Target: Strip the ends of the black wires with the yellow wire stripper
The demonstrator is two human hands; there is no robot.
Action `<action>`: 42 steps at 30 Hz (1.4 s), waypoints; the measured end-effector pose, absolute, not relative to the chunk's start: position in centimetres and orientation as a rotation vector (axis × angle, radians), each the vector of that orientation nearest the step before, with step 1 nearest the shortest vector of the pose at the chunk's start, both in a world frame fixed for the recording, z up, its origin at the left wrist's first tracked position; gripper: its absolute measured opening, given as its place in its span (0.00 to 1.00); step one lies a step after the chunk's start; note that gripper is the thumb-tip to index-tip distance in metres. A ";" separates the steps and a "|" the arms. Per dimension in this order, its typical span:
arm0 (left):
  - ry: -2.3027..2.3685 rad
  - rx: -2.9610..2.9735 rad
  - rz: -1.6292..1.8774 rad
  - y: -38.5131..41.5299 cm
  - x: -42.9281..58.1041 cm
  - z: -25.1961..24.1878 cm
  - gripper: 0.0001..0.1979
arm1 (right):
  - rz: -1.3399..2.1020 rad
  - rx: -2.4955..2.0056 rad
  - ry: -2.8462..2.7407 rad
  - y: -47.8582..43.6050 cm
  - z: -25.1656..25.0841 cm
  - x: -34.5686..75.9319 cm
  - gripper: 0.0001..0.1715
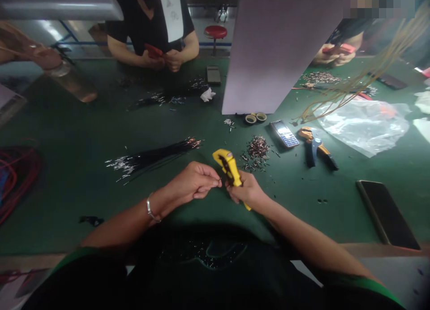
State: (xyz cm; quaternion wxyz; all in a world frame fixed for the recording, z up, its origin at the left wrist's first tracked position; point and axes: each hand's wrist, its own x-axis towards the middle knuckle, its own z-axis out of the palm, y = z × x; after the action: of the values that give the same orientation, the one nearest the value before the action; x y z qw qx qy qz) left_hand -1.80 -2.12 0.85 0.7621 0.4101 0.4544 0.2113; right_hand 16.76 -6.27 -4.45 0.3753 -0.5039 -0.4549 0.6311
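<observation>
My left hand (201,181) is pinched narrow, fingers on a thin dark wire (220,179) at their tips, just beside the yellow pliers (235,174). My right hand (247,189) has its fingers wrapped round those pliers, head tipped to 11 o'clock. From my hands, on the green table (188,122): black wire bundle (157,155) at 10 o'clock, scrap pile (258,146) at 1, keypad phone (285,134) at 2, orange-and-blue pliers (316,145) farther out at 2, smartphone (388,213) at 3.

A pale panel (265,45) stands on the green tabletop (74,126); a red stool (215,31) sits beyond.
</observation>
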 end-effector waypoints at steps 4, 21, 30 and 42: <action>1.005 0.901 0.498 -1.9 -2.0 1.2 0.01 | 1.617 -1.187 -0.951 -4.7 -4.3 18.1 0.08; 0.963 0.846 0.520 -1.7 -1.9 0.7 0.03 | 1.754 -1.001 -1.067 -5.9 -4.6 16.7 0.16; 0.969 0.857 0.549 -1.9 -1.7 0.3 0.03 | 1.748 -0.979 -1.159 -6.0 -4.7 16.5 0.17; 0.957 0.952 0.664 -2.4 -2.5 3.0 0.07 | 1.087 -1.670 -1.580 -6.1 -2.4 17.3 0.18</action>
State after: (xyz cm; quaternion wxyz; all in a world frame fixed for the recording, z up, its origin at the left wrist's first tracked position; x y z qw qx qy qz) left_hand -2.51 -2.35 3.04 0.7303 0.4322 0.4345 0.3017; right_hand 17.35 -6.06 -2.39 0.2946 -0.6276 -0.5938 0.4084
